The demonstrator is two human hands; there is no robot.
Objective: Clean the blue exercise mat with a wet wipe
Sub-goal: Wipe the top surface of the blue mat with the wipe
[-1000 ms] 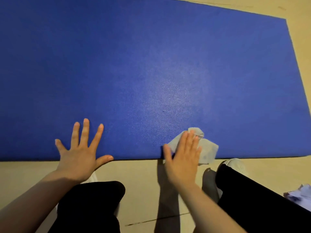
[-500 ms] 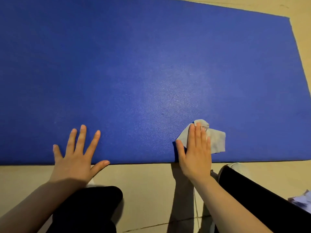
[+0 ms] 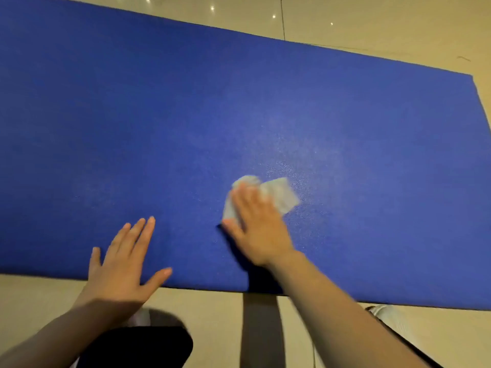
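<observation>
The blue exercise mat [image 3: 239, 115] lies flat on the beige floor and fills most of the view. My right hand [image 3: 256, 227] presses a crumpled white wet wipe [image 3: 279, 195] flat against the mat with straight fingers, a little in from the near edge. The wipe sticks out past my fingertips to the right. My left hand [image 3: 125, 264] rests palm down with spread fingers on the mat's near edge, left of the wipe.
Beige tiled floor [image 3: 372, 25] surrounds the mat on the far and near sides. My knees in black trousers [image 3: 138, 346] sit just below the near edge, with a white shoe [image 3: 388, 317] at the lower right.
My right hand has slid the wipe away from the near edge, farther onto the mat. My left hand stays at the near edge. The view has tilted up, showing the far floor.
</observation>
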